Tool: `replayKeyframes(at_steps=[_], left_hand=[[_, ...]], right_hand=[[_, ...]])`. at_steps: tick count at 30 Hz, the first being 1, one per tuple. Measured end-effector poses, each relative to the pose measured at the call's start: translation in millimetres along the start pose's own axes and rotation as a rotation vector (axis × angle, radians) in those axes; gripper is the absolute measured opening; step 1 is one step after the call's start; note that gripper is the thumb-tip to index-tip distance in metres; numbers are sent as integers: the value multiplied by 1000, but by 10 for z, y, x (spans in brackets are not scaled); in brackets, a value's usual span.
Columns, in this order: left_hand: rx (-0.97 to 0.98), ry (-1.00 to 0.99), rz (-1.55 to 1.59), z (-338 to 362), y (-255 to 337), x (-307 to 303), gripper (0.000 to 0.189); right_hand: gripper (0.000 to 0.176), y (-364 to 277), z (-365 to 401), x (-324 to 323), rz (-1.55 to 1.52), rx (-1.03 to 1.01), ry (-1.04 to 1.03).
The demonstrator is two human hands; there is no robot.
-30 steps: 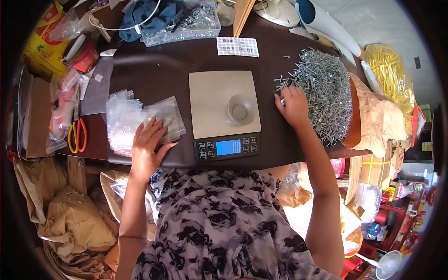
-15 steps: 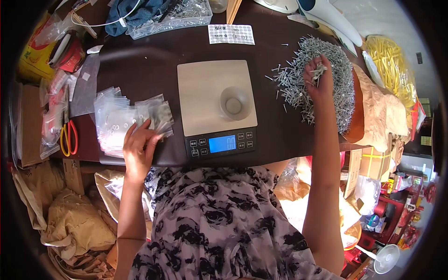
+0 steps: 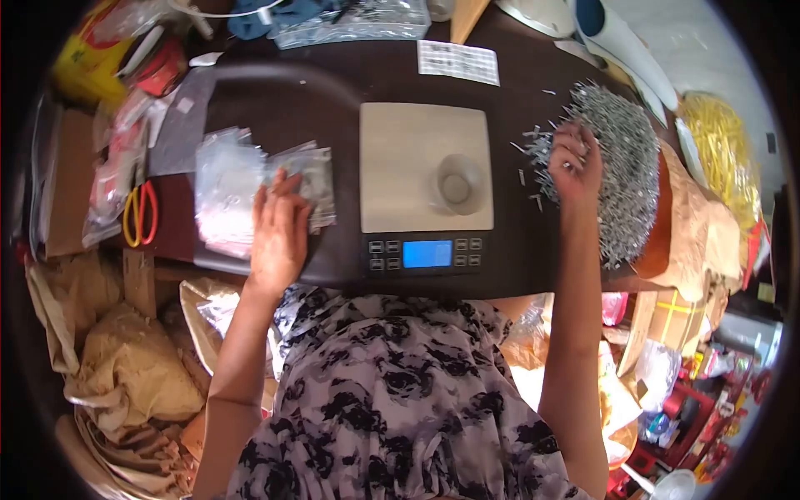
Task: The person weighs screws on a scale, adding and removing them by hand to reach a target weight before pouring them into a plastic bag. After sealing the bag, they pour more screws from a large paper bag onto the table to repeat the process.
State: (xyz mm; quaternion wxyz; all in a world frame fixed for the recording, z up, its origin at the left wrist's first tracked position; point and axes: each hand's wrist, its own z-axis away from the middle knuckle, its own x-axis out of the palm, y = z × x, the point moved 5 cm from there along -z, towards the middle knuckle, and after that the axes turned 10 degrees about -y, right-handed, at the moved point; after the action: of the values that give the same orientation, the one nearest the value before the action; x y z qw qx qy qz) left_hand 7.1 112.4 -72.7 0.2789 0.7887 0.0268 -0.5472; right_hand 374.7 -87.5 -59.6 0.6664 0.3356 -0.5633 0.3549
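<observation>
A heap of silvery screws (image 3: 627, 179) lies on the right side of the dark table. Over its left edge, my right hand (image 3: 577, 160) is closed, fingers curled around some screws; a bit of metal shows between them. On the left, my left hand (image 3: 282, 227) rests with outstretched fingers on small clear zip bags (image 3: 229, 187), touching the ones nearest the scale. Between the hands stands a digital kitchen scale (image 3: 396, 167) with a lit blue display. A small translucent cup (image 3: 457, 183) sits on the right part of its plate.
Scissors (image 3: 140, 218) with red and yellow handles lie at the left. A clear tray (image 3: 350, 25) of screws and a sheet of round labels (image 3: 458, 62) are at the back. Brown paper (image 3: 692, 221) borders the heap, with a yellow bundle (image 3: 721, 150) beyond.
The view has shifted, so the table appears further right. My right hand has turned and closed over the screws that showed in its palm. My left hand has slid further up over the bags.
</observation>
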Motion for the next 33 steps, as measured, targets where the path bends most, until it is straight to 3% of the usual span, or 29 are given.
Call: replayKeyframes(at_steps=[2, 5, 9, 13, 16, 17, 20, 21, 24, 25, 28, 32, 33], left_hand=[[-8, 4, 6, 23, -32, 17, 13], [-9, 9, 4, 65, -34, -16, 12], [-19, 10, -5, 120, -61, -22, 12], [-29, 25, -25, 117, -50, -25, 13], [-26, 30, -22, 115, -17, -39, 15], [-19, 21, -1, 115, -16, -42, 16], [-8, -20, 43, 134, 19, -71, 22], [-7, -43, 44, 124, 75, -131, 26], [15, -36, 83, -34, 34, -318, 35], [27, -21, 102, -140, -32, -385, 38], [69, 31, 1, -655, -338, -490, 36], [-6, 3, 93, -1558, -959, -196, 32], [-145, -43, 85, -1749, -1050, -147, 32]], right_hand=[[20, -68, -57, -127, 70, 82, -184], [21, -20, -35, -48, 22, 11, -245], [22, 90, -9, -40, 57, 45, -247], [19, 211, 17, 14, 95, -48, 54], [15, 206, -53, -184, 324, 105, -11], [12, 214, -71, -245, 429, 160, -42], [15, 283, 32, -57, 1217, -187, 183], [19, 62, -57, -167, 1687, -282, 171], [17, 248, 68, 172, 2936, -657, 43], [16, 206, 60, 154, 2963, -453, 209], [15, 253, -37, 332, 3215, -336, 255], [22, 294, -631, 342, 3116, -347, 109], [26, 317, -814, 297, 3053, -366, 34]])
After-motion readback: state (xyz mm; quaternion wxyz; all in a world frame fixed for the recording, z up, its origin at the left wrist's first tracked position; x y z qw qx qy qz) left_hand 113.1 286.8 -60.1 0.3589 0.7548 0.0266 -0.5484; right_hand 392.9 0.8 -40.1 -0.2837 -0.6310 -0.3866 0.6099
